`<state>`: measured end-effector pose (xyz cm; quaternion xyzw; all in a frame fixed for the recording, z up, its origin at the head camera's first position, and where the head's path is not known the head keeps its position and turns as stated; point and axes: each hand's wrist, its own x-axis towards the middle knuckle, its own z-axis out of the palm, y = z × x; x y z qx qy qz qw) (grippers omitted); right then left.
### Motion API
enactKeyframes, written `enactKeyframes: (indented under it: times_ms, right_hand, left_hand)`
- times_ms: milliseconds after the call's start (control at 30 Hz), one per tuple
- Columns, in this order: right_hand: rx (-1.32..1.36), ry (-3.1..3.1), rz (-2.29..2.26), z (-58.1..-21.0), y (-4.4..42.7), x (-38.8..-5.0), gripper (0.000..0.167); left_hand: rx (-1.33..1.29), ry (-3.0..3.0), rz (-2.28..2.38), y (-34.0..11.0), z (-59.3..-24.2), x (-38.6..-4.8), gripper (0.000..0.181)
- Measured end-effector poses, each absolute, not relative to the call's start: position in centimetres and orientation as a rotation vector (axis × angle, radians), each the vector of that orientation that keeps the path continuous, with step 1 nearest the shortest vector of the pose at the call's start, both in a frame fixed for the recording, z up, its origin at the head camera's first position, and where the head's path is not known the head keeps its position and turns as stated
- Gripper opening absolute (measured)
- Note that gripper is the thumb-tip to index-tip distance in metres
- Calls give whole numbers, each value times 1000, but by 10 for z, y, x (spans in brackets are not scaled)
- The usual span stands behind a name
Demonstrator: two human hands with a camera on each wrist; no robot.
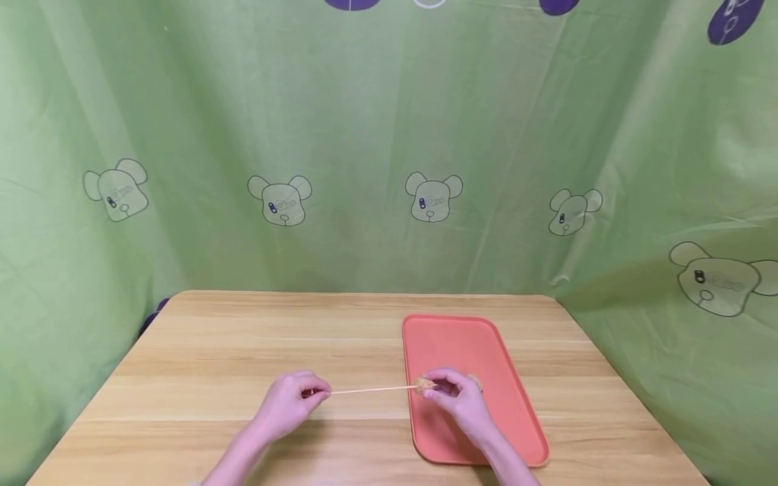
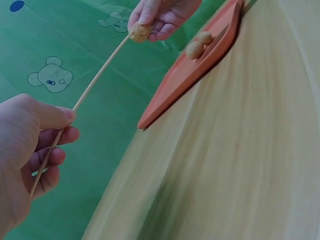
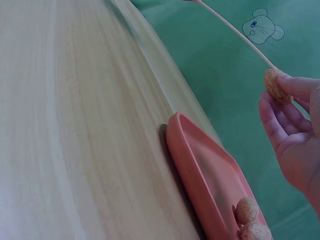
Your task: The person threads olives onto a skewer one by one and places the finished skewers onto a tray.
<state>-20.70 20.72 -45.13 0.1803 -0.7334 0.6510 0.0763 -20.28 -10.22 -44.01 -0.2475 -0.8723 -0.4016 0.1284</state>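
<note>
My left hand [image 1: 288, 402] pinches a thin wooden skewer [image 1: 371, 390] between thumb and fingers, its lower end running back along the palm in the left wrist view. At the skewer's other end is a brown, rough-surfaced ball [image 3: 274, 86]. My right hand [image 1: 463, 403] grips that ball with thumb and fingertips, above the left part of a coral-red tray [image 1: 450, 341]. Whether the tip pierces the ball or only touches it is hidden. Two similar balls, a larger one [image 2: 194, 50] and a smaller one [image 2: 205, 37], lie on the tray.
The tray stands on the right half of a light wooden table [image 1: 243, 337]. A green curtain [image 1: 358, 135] printed with bear heads hangs behind the table and along both sides.
</note>
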Motion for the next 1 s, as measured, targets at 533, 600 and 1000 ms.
enactKeyframes:
  times_ms: [533, 600, 1000]
  right_hand:
    - [540, -2098, 2132, -455, 214, -205, 34]
    - [504, -2098, 2140, -454, 216, -205, 35]
    - [592, -2047, 2186, -447, 222, -203, 36]
  left_hand:
    - [-624, -2609, -1196, -111, -433, -204, 6]
    - [-591, -2596, -1243, -113, -433, -204, 4]
    - [-573, -2453, -1512, -111, -433, -203, 2]
